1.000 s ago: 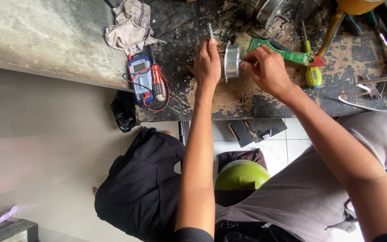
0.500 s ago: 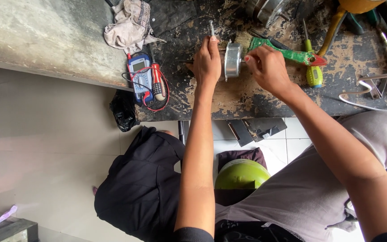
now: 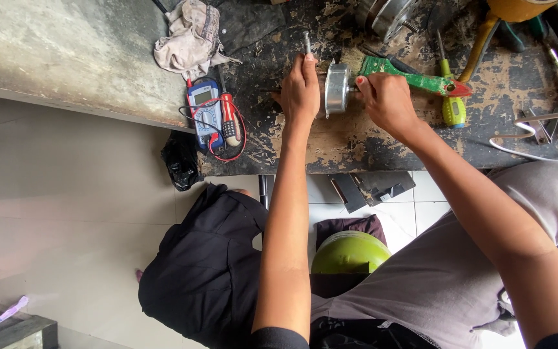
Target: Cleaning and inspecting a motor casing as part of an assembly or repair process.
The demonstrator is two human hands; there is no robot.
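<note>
A round silver metal part stands on edge on the worn dark workbench. My left hand grips it from the left, with a thin metal shaft sticking out past the fingers. My right hand is closed on the handle end of a green paintbrush, whose bristles touch the silver part. Both forearms reach up from the bottom of the view.
A blue multimeter with red leads and a red-handled tool lie left of my hands. A dirty rag sits above them. Screwdrivers, pliers and another metal housing crowd the right. A green gas cylinder stands below the bench.
My hands and the silver part have stayed in nearly the same spot; the right hand shifted slightly with the brush against the part.
</note>
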